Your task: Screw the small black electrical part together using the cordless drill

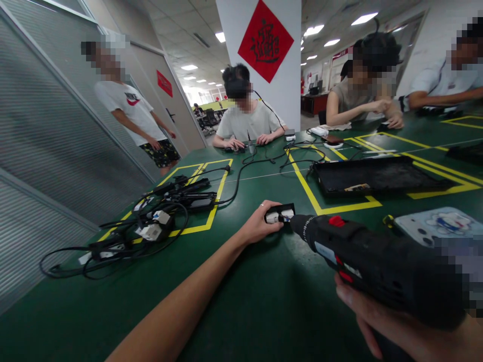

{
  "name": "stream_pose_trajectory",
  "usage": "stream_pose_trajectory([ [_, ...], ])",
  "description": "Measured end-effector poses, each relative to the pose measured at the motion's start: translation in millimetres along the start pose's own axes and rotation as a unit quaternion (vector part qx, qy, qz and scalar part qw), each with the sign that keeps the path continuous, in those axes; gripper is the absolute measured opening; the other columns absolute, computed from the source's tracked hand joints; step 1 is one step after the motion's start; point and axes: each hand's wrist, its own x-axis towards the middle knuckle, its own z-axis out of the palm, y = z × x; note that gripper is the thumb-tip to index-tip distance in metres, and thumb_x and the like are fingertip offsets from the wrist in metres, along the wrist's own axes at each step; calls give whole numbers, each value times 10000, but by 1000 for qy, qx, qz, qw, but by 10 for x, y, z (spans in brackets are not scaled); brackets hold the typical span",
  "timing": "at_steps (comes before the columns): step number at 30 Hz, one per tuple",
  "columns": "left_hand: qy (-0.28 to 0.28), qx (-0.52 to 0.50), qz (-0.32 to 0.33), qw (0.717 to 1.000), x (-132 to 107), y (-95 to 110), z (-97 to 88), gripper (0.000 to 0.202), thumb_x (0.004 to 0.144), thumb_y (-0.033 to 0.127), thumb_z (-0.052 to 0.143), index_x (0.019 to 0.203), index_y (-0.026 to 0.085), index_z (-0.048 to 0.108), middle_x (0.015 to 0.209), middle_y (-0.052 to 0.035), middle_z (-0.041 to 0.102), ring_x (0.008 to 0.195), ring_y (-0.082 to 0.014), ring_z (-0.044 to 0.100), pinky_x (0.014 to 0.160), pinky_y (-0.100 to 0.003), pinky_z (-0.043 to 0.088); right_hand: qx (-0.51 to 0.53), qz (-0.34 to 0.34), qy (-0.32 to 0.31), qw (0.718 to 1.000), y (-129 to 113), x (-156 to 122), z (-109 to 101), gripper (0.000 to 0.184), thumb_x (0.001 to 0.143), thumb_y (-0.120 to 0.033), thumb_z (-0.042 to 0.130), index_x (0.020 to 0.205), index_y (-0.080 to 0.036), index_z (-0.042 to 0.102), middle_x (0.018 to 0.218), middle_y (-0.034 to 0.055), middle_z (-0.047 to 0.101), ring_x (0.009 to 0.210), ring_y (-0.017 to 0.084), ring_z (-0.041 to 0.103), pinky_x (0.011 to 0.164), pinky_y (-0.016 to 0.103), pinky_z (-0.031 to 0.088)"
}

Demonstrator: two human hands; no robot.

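Observation:
My left hand (pixel 259 226) grips a small open black box (pixel 289 206) on the green table, fingers behind it and thumb in front. White block-shaped parts (pixel 274 216) sit inside the box. From the right, my right hand (pixel 400 317) holds a black cordless drill (pixel 354 246) with red switches. The drill is level, its chuck (pixel 300 225) at the box's right end. The bit's tip is too small to make out, so I cannot tell whether it touches a screw. My right fingers are partly hidden under the drill body.
Left lies a tangle of black cables (pixel 181 196) with white blocks (pixel 151 231). A black tray (pixel 377 176) stands back right, with a phone in a light-blue case (pixel 433 226) nearer. Yellow tape (pixel 309 188) marks the green table (pixel 226 301). Several people sit opposite; another stands left.

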Motion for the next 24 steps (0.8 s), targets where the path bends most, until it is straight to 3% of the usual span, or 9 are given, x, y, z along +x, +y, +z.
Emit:
stream_pose_trajectory([
  [11, -2, -2, -3, 1000, -7, 17, -8, 484, 708, 206, 650, 1169, 200, 505, 1102, -67, 516, 1000, -213, 516, 889, -347, 425, -11, -3, -12, 1000, 46, 31, -24, 331, 777, -419, 610, 543, -190, 564, 394, -5, 495, 371, 125, 509, 480, 213, 486],
  [17, -2, 2, 2, 1000, -7, 4, -15, 486, 710, 209, 652, 1171, 192, 500, 1096, -68, 517, 989, -207, 519, 892, -339, 421, 16, 22, -12, 1000, -20, 21, -18, 251, 789, -430, 569, 803, -194, 653, 405, -13, 498, 385, 138, 526, 449, 207, 469],
  [21, -2, 3, 4, 1000, -2, 0, -17, 486, 710, 207, 652, 1172, 193, 499, 1102, -68, 515, 1008, -211, 514, 905, -344, 417, 57, 26, -19, 998, -190, -31, -85, 421, 738, -435, 617, 1073, -180, 608, 555, 13, 593, 404, 163, 548, 375, 216, 442],
  [24, 0, 0, 7, 1000, 0, -8, -11, 488, 709, 201, 653, 1172, 193, 496, 1098, -65, 515, 996, -206, 516, 892, -337, 423, 56, 26, -23, 998, -186, -34, -89, 463, 738, -416, 627, 1137, -188, 567, 580, 7, 604, 398, 156, 546, 362, 209, 436],
])
